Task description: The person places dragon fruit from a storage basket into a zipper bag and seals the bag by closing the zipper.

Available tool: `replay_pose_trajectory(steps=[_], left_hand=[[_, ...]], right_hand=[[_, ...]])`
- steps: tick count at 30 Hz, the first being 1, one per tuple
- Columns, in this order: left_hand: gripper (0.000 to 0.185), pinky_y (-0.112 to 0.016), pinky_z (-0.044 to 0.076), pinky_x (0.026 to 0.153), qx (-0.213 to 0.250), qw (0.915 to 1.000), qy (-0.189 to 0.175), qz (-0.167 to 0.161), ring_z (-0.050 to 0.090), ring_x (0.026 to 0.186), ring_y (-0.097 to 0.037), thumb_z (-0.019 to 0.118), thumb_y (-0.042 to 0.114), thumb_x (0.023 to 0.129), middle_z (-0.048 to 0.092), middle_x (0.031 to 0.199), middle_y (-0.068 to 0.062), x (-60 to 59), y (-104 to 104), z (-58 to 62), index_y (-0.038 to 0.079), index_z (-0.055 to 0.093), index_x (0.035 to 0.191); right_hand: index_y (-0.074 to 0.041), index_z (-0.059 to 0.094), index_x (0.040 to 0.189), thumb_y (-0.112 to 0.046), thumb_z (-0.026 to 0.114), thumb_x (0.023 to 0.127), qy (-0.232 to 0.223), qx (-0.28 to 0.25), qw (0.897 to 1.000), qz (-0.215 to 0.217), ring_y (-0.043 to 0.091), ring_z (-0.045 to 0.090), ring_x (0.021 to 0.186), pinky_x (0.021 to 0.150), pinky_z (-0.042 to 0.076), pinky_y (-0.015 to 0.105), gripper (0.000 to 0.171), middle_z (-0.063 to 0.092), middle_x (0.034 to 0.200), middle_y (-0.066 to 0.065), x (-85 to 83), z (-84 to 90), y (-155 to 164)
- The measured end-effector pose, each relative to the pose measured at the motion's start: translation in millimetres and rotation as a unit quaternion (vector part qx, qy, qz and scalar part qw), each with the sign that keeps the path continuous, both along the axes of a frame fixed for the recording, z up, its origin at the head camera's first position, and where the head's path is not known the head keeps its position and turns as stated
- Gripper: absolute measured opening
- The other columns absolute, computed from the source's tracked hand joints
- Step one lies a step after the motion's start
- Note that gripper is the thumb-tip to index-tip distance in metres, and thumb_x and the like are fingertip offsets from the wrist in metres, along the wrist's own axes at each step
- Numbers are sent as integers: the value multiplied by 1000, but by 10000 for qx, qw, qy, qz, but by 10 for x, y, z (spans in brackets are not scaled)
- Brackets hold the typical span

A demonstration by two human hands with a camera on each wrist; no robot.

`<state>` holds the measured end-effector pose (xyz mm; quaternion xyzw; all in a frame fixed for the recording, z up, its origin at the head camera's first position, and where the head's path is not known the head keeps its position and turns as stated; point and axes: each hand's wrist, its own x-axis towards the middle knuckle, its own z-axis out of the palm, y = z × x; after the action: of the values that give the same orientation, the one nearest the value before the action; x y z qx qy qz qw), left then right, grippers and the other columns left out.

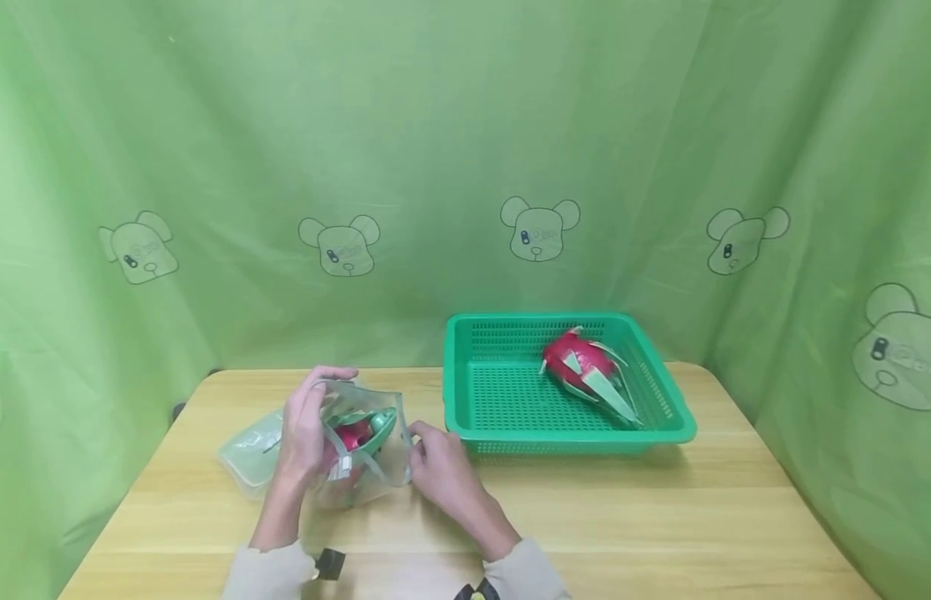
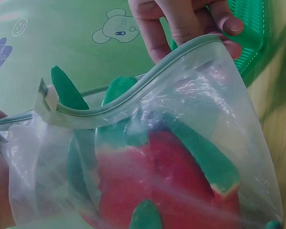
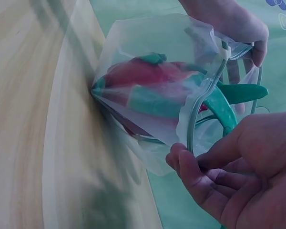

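R hand (image 1: 442, 467) fingers pinch zip bag (image 1: 360, 450) rim; L hand (image 1: 307, 433) grips opposite side, dragon fruit (image 1: 352, 435) inside.

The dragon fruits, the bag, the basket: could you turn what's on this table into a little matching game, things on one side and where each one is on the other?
Things:
1. dragon fruit with its leaf tips poking out
2. second dragon fruit
3. green basket
4. clear zip bag

Places or states:
a. lying in the green basket
b. held at its open mouth by the left hand and right hand
c. inside the clear zip bag
d. standing on the wooden table, right of the hands

Pairs: 1-c, 2-a, 3-d, 4-b
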<state>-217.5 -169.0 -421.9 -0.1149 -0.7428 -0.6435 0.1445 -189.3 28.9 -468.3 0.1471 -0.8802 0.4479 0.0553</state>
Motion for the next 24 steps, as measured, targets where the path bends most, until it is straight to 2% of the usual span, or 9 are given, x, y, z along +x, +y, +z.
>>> replay_pose_trajectory(steps=[6, 14, 24], left_hand=[[39, -64, 37, 107, -162, 9997, 182, 90, 61, 112, -32, 32, 14, 105, 69, 120, -18, -6, -10, 3, -1, 66, 116], [40, -63, 36, 108, -263, 9993, 235, 129, 60, 114, -31, 31, 15, 106, 67, 124, -21, -3, -11, 7, -1, 65, 117], [40, -64, 36, 107, -326, 9990, 272, 152, 59, 117, -31, 30, 15, 106, 68, 124, -17, 29, -24, 63, -2, 65, 118]], right_hand=[[5, 68, 113, 10, 59, 91, -126, -113, 9999, -13, 6, 58, 53, 47, 51, 20, 24, 67, 72, 3, 3, 21, -1], [8, 67, 115, 10, 58, 90, -254, -240, 9994, -30, 7, 60, 52, 46, 52, 22, 26, 66, 70, 2, 23, 70, 10], [8, 67, 115, 11, 56, 90, -140, -399, 9991, -57, 7, 61, 51, 45, 52, 23, 27, 65, 68, 0, 25, 135, 41]])
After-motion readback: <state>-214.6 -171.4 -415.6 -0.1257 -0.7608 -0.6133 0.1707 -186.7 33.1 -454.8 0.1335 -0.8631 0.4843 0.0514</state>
